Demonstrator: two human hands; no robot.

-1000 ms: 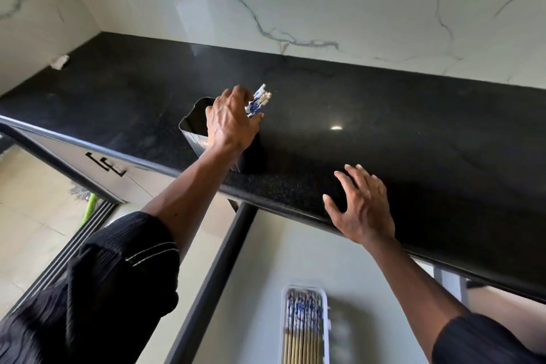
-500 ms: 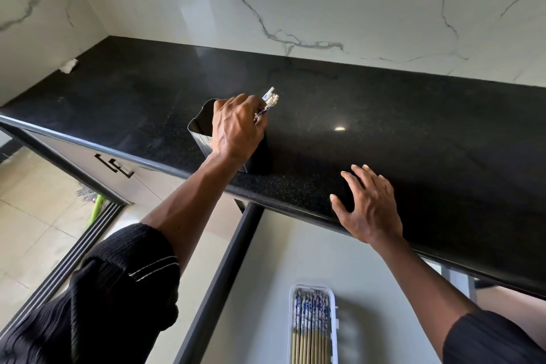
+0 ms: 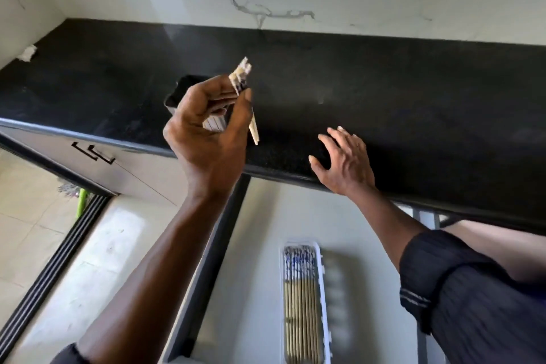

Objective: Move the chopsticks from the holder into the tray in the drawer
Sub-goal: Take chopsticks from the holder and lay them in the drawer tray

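Chopsticks (image 3: 243,75): one small bundle in the left hand (image 3: 206,133), tilted, patterned ends up, plain tips down (motion blur, so at least two, exact count unreadable). The bundle is in the air over the front edge of the worktop (image 3: 413,97), just beside the one dark holder (image 3: 177,94), which stands near that edge. The left fingers (image 3: 218,97) are curled, pinching the bundle against the thumb.

Right hand (image 3: 345,162): fingers spread, holding nothing, palm at the worktop's front edge.

Below, one open drawer (image 3: 251,275) with one white tray (image 3: 325,304). In the tray lies a packed row (image 3: 300,289) of chopsticks, side by side, too fine to count.
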